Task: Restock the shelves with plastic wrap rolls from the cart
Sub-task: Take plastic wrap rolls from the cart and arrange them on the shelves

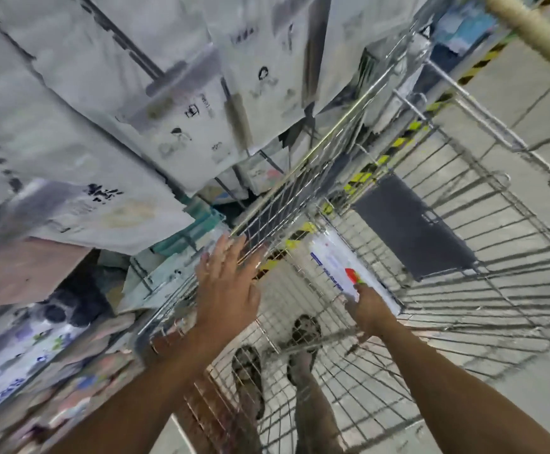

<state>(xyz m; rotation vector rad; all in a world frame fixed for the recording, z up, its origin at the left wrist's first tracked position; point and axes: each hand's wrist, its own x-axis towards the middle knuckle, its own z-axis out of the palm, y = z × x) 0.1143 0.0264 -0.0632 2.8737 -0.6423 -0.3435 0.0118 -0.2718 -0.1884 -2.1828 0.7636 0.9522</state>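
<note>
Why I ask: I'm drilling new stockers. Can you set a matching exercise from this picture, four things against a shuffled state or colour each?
Things
1. left hand
2. right hand
3. white pack
4. cart panel

States or colours
A. dark grey
B. fingers straight and spread, holding nothing
C. blue print along one edge and a red mark
D. fingers curled on the pack's near end

Pairs: 1-B, 2-D, 3-C, 4-A
</note>
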